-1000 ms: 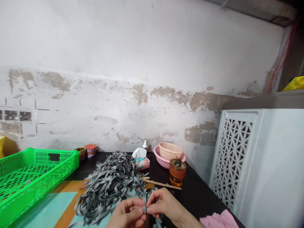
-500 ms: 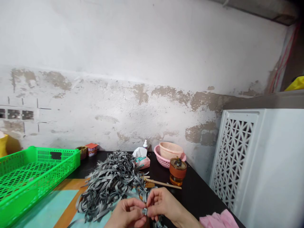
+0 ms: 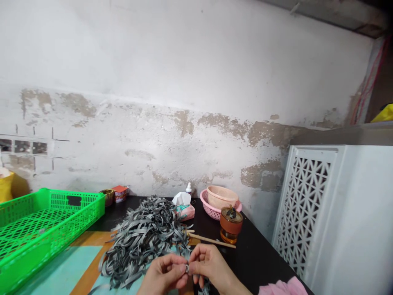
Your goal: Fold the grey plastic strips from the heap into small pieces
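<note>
At the black table (image 3: 254, 250), grey strips (image 3: 150, 237) lie heaped far-left, likely for easy reach; left hand (image 3: 166, 273) and right hand (image 3: 213, 268) pinch a small piece (image 3: 186, 268), apparently steadying it.

Your heaped strips (image 3: 147, 241) look like flat woven cloth, mostly matt with a faint sheen. The small piece (image 3: 186, 268) between your left hand (image 3: 168, 272) and right hand (image 3: 207, 264) has a pale glint; it is too small to tell metal from plastic. Your sleeve (image 3: 282, 288) is soft, crumpled cloth. Under your work, the black table (image 3: 258, 254) is smooth with a low sheen. To your left, the green crate (image 3: 37, 252) is bright, slightly glossy plastic mesh. Ahead, a paper tissue (image 3: 181, 198) rises from its printed pack (image 3: 186, 211); the stick (image 3: 211, 239) looks like plain wood; the jar (image 3: 231, 223) has a glossy, glass-like amber base below a matt band. The nested basins (image 3: 222, 197) are smooth plastic. The painted wall (image 3: 168, 61) is matt, its lower part rough and flaking.
</note>
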`<action>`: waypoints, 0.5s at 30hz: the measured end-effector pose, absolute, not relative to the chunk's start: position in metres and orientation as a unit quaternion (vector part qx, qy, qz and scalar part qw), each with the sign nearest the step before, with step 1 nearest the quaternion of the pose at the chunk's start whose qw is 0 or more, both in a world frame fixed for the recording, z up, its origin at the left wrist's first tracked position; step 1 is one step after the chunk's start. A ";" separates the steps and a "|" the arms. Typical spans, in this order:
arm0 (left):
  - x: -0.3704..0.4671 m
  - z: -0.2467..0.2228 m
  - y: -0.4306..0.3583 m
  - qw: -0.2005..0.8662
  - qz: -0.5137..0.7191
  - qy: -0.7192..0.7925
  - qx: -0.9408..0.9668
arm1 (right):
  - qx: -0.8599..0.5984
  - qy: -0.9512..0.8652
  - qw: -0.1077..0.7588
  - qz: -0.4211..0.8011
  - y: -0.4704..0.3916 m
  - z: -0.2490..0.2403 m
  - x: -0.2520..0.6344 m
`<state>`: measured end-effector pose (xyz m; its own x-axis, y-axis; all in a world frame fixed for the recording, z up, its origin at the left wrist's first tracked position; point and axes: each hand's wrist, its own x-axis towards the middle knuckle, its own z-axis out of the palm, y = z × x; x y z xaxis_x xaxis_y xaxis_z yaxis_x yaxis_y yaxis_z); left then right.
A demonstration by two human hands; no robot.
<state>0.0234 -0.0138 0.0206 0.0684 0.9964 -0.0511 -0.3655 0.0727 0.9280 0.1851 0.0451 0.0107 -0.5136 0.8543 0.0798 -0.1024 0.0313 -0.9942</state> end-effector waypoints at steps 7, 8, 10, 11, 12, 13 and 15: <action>0.022 0.021 -0.017 0.656 0.564 0.335 0.373 | -0.221 -0.647 0.359 0.635 0.043 0.018 0.196; 0.022 0.020 -0.017 0.654 0.566 0.334 0.375 | -0.222 -0.654 0.358 0.628 0.043 0.016 0.197; 0.022 0.016 -0.015 0.653 0.565 0.340 0.373 | -0.231 -0.665 0.354 0.617 0.045 0.013 0.197; 0.022 0.014 -0.013 0.654 0.564 0.344 0.368 | -0.232 -0.667 0.351 0.615 0.045 0.012 0.196; 0.021 0.011 -0.011 0.657 0.562 0.349 0.362 | -0.230 -0.668 0.350 0.616 0.045 0.012 0.196; 0.021 0.009 -0.010 0.659 0.560 0.354 0.356 | -0.225 -0.667 0.347 0.620 0.045 0.012 0.196; 0.021 0.006 -0.008 0.662 0.556 0.355 0.355 | -0.213 -0.662 0.337 0.634 0.043 0.014 0.198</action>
